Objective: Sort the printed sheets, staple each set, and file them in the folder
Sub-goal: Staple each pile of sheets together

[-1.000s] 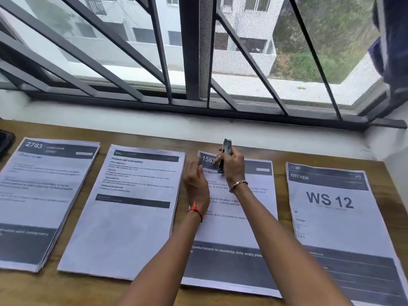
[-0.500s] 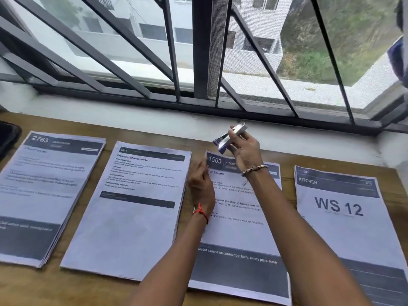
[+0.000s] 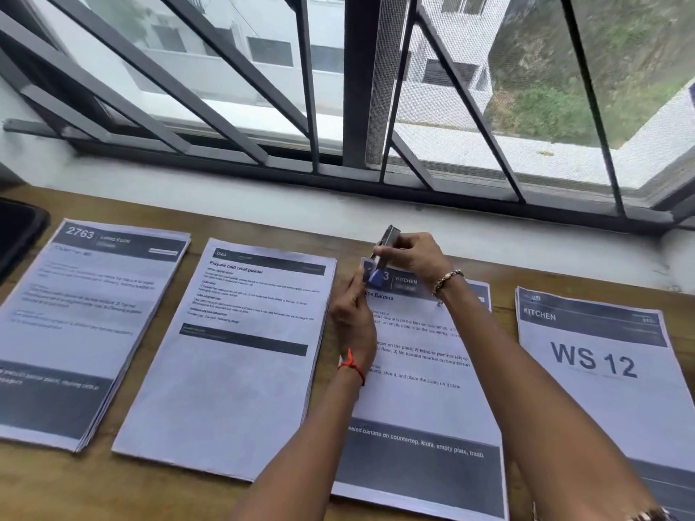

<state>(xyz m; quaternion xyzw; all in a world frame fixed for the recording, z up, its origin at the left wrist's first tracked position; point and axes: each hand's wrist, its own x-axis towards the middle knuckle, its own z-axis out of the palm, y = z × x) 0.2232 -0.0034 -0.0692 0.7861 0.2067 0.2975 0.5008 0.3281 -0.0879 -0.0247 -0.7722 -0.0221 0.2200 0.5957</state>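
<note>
Four in row on wooden table: 2763 stack, cold relief stack, Slice Banana stack, WS 12 stack. Forearms cross Slice Banana stack, hiding part of text. Right hand grips stapler over its top-left corner. Left hand rests on left edge, fingers straight. Dark object far left — window grille behind

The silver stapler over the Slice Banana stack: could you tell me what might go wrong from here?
The left hand lies close beside the small silver stapler with its blue tip, so fingers might get pinched. The right hand holds it tilted over the white Slice Banana stack; the staple may land crooked.
</note>
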